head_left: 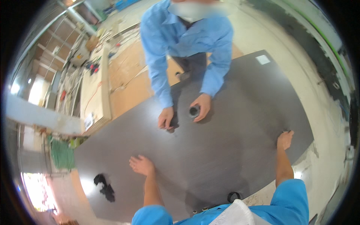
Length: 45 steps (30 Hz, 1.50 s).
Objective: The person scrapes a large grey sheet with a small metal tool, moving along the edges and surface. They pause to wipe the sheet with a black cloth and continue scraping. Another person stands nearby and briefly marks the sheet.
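Observation:
A large dark grey panel (225, 150) lies flat in front of me. My left hand (141, 165) rests palm down on it, fingers spread, holding nothing. Toward the panel's right edge, my right hand (285, 140) is closed with its knuckles up; a small dark bit shows at its fingertips, too small to name. Across from me a person in a blue shirt (187, 41) leans over the panel. One of that person's hands grips a small dark round pot (194, 111); the other pinches something small against the surface.
A crumpled black cloth (104, 187) lies on the panel at the left, and a black ring (233, 196) sits near my body. A white square label (263, 59) is at the far right corner. Stacked boards (99, 86) and a green sheet (62, 153) stand at the left.

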Motion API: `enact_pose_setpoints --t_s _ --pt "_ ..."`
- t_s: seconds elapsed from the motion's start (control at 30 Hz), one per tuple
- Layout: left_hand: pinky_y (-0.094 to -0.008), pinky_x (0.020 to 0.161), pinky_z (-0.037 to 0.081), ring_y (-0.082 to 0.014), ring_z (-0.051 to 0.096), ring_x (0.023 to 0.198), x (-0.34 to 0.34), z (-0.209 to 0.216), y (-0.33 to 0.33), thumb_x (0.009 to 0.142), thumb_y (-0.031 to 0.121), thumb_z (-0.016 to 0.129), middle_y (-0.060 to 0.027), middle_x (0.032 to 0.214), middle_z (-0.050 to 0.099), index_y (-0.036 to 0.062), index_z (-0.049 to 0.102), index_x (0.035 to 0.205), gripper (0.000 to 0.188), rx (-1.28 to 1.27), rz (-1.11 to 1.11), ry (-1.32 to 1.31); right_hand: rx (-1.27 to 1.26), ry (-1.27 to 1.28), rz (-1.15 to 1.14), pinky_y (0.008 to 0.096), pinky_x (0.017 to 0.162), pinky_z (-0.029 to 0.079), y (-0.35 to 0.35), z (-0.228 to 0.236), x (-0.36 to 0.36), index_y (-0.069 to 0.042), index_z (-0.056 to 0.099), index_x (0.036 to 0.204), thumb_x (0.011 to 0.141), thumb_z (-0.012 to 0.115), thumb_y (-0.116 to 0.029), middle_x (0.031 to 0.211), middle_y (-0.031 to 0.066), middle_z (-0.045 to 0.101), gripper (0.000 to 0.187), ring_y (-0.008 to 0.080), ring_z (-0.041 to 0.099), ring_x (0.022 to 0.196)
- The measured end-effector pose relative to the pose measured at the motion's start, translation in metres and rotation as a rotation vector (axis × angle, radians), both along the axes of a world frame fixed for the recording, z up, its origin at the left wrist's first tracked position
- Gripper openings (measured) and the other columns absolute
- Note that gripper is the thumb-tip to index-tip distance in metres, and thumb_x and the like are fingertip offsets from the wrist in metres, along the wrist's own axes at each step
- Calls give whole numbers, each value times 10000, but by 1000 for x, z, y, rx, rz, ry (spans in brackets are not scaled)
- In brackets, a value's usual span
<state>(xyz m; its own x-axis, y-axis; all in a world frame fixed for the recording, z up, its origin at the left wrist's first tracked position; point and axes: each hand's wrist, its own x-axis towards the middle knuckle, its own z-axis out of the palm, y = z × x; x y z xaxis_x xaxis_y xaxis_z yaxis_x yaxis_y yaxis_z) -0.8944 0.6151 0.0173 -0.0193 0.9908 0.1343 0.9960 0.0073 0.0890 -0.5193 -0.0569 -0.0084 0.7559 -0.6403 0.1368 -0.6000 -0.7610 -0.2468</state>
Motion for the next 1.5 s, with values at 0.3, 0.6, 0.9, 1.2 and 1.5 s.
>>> enact_pose_setpoints --t_s 0.3,0.6,0.9,1.2,1.5 --pt "-518 1339 246 -357 266 1644 9 3 -5 1175 438 351 -172 1757 335 49 358 1682 638 -71 0 42 43 35 -12 537 1030 554 18 24 0 -29 502 1477 1132 465 -268 1432 231 671 422 439 678 1266" --pt "-508 1356 222 -350 244 1653 10 13 -11 1182 432 336 -168 1769 315 49 346 1686 633 -82 6 15 109 41 -14 531 1073 541 22 31 -2 -14 454 1534 1148 447 -246 1459 249 645 451 434 662 1300" --pt "-527 1306 283 -381 330 1613 7 0 -6 1158 431 418 -170 1726 403 56 409 1657 623 28 -9 25 84 22 -7 546 1041 556 25 30 -3 -9 463 1507 1146 454 -248 1418 234 665 432 434 679 1260" --pt "-541 1302 286 -382 327 1612 -13 -24 2 1124 443 499 -177 1715 418 55 426 1649 657 64 -74 -156 100 -17 21 534 988 567 18 28 -7 -9 505 1426 1148 460 -248 1363 238 681 369 432 694 1215" --pt "-378 1145 468 -253 604 1340 20 227 48 1165 355 437 -110 1475 629 46 548 1528 489 -193 -708 -2001 353 -354 315 588 845 523 -6 -3 -64 29 574 1254 1152 512 -287 1060 313 718 338 536 686 999"
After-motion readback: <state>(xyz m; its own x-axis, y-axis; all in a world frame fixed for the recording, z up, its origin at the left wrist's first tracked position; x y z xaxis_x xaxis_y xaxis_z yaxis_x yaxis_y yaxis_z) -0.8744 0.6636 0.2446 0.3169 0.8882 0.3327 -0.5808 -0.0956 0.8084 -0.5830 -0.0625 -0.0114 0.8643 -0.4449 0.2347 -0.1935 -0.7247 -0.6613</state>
